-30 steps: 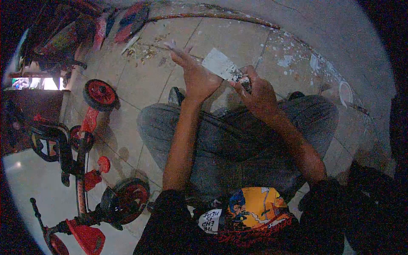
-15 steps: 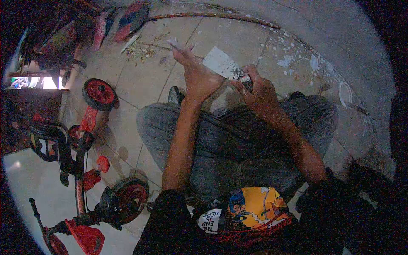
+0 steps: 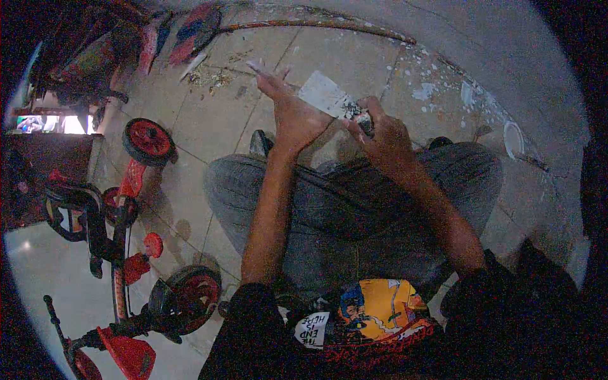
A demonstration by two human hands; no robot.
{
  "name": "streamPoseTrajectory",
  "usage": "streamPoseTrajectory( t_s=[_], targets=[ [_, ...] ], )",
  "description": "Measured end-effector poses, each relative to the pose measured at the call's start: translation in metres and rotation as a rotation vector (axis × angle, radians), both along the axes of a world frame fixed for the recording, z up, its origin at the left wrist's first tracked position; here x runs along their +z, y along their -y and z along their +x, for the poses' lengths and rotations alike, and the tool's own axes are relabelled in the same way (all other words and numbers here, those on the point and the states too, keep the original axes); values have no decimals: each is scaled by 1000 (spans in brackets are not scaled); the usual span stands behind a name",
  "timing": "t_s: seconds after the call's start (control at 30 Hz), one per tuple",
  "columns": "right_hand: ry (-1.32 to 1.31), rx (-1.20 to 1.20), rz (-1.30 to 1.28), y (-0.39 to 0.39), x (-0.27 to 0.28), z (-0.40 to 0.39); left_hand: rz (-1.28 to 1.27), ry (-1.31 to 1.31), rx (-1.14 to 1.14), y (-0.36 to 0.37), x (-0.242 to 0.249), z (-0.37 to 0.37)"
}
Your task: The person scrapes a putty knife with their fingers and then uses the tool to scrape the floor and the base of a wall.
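Note:
My right hand (image 3: pixel 386 136) is closed round the stained handle end of a putty knife (image 3: pixel 322 95). The pale flat blade points up and left, with dark specks and smears near the handle. My left hand (image 3: pixel 297 114) is held out with its fingers apart and the thumb side turned toward the knife. Whitish stuff shows at its fingertips. The blade lies right beside this hand and overlaps its edge in the view. Both hands are above the tiled floor (image 3: pixel 247 47), in front of my crossed legs (image 3: pixel 361 215) in grey trousers.
A red and black child's tricycle (image 3: pixel 149 141) lies at the left. White splatters (image 3: pixel 425 92) and a pale round lid-like thing (image 3: pixel 513 139) are along the wall at the right. Crumbs of debris (image 3: pixel 212 80) and a long thin pole (image 3: pixel 316 23) lie farther off.
The putty knife and my right hand have shifted very slightly to the left. My left hand has hardly moved, its fingers still spread.

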State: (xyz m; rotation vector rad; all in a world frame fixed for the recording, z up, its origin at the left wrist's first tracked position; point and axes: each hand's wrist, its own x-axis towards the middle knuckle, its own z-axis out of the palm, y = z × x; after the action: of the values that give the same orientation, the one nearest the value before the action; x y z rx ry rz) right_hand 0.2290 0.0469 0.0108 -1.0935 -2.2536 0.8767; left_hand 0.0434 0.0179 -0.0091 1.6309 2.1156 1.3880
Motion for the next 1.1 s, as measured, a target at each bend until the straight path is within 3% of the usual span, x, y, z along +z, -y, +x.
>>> streamPoseTrajectory(
  t_s=[0.23,0.3,0.4,0.43,0.5,0.63,0.7,0.73,0.8,1.03,1.1],
  targets=[
    [90,-5,15,-3,-2,0,27,-33,-24,2,2,0],
    [121,0,-9,-3,-1,-1,-38,-335,-29,1,-2,-4],
    [13,-11,46,1,7,-1,58,-356,-52,-2,-4,-4],
    [-8,-3,24,1,7,0,58,-356,-51,-2,-5,-4],
    [-31,4,1,0,4,1,37,-107,-61,-1,-2,-2],
    [45,10,91,-2,-2,1,-48,-90,-1,2,11,2],
    [42,11,100,-2,0,1,30,-508,11,1,6,-1],
    [67,11,91,-2,0,1,30,-508,11,1,3,-1],
    [93,10,81,-2,1,1,-44,11,-11,4,10,2],
    [15,1,85,-1,1,-1,-106,-50,-34,0,-1,-1],
    [67,1,97,-3,-4,0,110,-13,-33,-4,-2,-2]
  ],
)
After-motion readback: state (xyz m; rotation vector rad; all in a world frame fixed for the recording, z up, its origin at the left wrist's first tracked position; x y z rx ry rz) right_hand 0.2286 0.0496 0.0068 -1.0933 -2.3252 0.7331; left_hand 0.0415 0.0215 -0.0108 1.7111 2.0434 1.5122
